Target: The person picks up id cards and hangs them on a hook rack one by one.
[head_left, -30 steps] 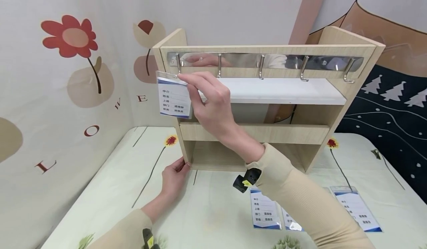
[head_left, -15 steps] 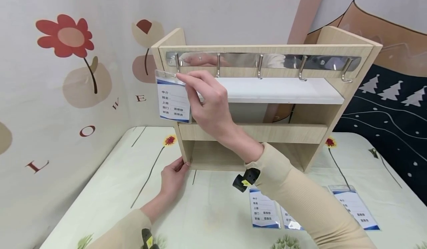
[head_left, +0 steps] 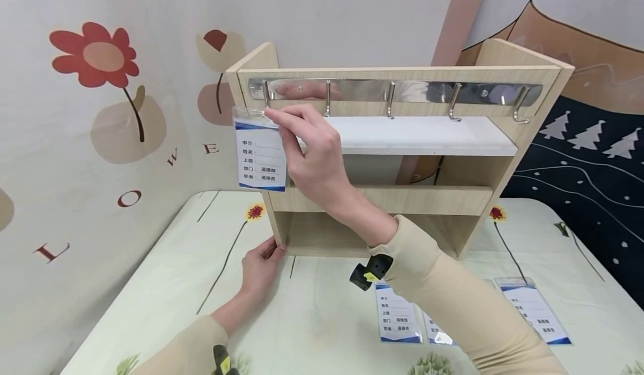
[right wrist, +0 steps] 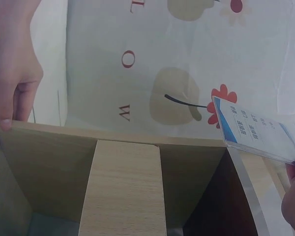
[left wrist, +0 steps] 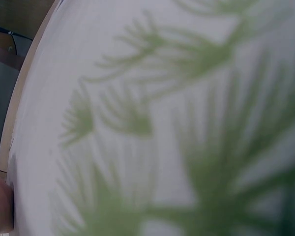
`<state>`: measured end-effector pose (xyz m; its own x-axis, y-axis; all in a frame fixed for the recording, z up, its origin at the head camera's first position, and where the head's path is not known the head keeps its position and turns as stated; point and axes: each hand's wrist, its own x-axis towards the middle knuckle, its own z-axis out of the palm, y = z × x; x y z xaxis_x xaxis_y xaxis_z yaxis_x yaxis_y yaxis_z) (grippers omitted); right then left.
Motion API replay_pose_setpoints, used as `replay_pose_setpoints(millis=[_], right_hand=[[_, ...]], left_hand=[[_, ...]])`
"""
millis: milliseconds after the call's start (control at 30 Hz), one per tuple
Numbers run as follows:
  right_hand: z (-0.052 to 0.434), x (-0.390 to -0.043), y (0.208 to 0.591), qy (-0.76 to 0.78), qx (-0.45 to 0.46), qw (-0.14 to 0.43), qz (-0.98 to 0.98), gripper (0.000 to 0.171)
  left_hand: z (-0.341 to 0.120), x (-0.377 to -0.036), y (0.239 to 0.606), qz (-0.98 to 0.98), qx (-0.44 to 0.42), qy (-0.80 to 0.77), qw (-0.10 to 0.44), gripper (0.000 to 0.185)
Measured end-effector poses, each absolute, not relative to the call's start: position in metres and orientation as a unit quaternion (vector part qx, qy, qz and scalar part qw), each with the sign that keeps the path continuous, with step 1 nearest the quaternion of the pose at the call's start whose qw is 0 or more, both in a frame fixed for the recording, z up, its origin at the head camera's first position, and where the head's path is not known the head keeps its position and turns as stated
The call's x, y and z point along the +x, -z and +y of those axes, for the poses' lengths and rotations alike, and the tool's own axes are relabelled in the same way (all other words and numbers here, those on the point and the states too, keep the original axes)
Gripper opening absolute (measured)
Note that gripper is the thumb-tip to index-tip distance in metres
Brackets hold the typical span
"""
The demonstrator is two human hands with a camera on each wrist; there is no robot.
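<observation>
My right hand (head_left: 318,160) pinches a clear plastic badge holder (head_left: 260,160) by its top edge, just below the leftmost metal hook (head_left: 266,93) of the wooden shelf (head_left: 382,200). The badge's white card has blue edges and printed lines, and it hangs nearly upright in front of the shelf's left side. The right wrist view shows the same badge holder (right wrist: 253,129) edge-on beside the fingers. Low at the shelf's left corner, my left hand (head_left: 260,269) holds the side panel, thumb at its front edge. The hook's tip is hidden behind the right fingertips.
More hooks line the metal strip (head_left: 410,91) to the right. Several badge holders lie on the flower-print tablecloth (head_left: 322,308), one badge (head_left: 397,314) partly beside my right sleeve and another badge (head_left: 535,312) farther right. A printed curtain (head_left: 141,168) stands close on the left.
The badge's lower edge has swung down, so the card faces the head camera more squarely. Both hands keep nearly the same place and hold; the head view has shifted slightly.
</observation>
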<state>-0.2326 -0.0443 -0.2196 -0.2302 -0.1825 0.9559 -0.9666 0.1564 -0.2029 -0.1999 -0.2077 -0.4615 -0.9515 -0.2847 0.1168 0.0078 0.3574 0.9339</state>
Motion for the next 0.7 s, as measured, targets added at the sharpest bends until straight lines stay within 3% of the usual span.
replay_pose_setpoints(millis=[700], right_hand=[[-0.0427,-0.2232,0.2143,-0.474,0.439,0.373,-0.665,0.025]], left_hand=[[-0.2089,-0.1952,0.4595,-0.81,0.082,0.567,0.127,0.041]])
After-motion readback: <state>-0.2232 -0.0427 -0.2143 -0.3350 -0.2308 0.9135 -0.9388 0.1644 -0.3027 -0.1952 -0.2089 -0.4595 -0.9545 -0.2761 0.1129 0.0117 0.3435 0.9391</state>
